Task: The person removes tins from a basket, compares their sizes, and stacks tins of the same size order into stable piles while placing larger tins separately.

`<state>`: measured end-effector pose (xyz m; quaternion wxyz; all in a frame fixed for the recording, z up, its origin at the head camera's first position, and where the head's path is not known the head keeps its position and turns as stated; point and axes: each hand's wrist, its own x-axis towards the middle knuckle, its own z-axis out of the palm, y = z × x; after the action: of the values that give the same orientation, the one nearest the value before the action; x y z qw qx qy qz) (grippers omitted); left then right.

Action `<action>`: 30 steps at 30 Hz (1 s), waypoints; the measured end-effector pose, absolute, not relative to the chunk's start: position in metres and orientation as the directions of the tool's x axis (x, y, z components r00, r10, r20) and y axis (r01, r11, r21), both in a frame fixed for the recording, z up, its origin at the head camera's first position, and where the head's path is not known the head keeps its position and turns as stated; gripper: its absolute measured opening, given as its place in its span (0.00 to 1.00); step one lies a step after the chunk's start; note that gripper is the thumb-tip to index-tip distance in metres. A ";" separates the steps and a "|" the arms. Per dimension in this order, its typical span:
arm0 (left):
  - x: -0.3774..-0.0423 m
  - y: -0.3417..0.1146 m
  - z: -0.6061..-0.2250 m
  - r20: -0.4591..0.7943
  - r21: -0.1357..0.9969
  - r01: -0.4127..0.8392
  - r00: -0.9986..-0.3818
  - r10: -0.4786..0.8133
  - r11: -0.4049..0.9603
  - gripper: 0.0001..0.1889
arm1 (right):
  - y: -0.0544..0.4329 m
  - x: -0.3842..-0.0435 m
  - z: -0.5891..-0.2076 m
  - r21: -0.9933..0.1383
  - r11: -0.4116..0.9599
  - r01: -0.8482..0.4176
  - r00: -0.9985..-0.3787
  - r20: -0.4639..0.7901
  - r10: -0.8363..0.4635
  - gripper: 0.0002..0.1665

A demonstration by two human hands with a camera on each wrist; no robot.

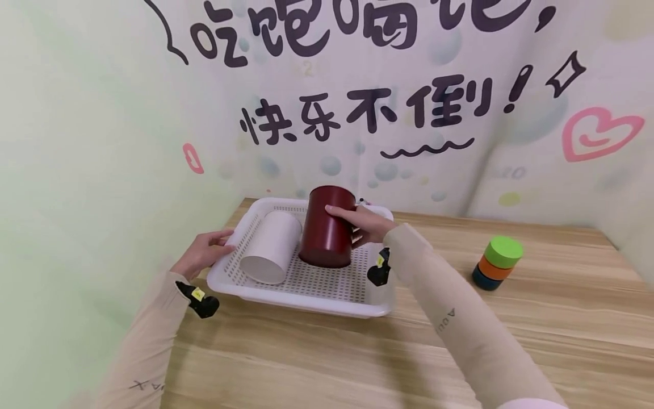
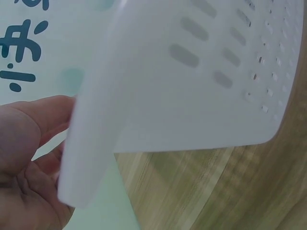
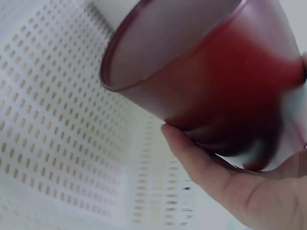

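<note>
Head: right grip (image 1: 369, 224) holds red cup (image 1: 326, 236).

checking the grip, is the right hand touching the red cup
Touching. The head view shows the right hand gripping the red cup, thumb laid across its side.

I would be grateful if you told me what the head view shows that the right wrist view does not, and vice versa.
Only the head view shows the left hand holding the rim of the white basket, the green, orange and blue stack, and the dark wall lettering. Only the right wrist view looks inside the red cup. Both show the right hand gripping that cup, and the basket's perforations.
</note>
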<state>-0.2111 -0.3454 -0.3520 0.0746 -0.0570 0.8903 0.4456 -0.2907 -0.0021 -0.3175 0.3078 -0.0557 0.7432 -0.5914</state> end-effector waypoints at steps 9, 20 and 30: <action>-0.211 -0.345 -0.350 -0.190 0.788 -0.170 -0.981 -0.029 0.591 0.32 | 0.034 -0.270 -0.281 -0.967 0.087 0.240 -0.843 -0.252 -0.475 0.46; -0.213 -0.350 -0.349 -0.178 0.799 -0.149 -0.984 -0.008 0.583 0.31 | 0.105 -0.237 -0.242 -0.984 -0.027 0.174 -0.910 -0.150 -0.387 0.46; -0.212 -0.352 -0.348 -0.158 0.793 -0.135 -0.987 -0.014 0.594 0.31 | 0.192 -0.226 -0.229 -0.973 -0.179 0.145 -0.945 -0.082 -0.316 0.37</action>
<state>-0.2119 -0.3521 -0.3478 0.0677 -0.0419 0.8901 0.4487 -0.2256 0.1924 -0.2294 0.1505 -0.0686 0.6227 -0.7648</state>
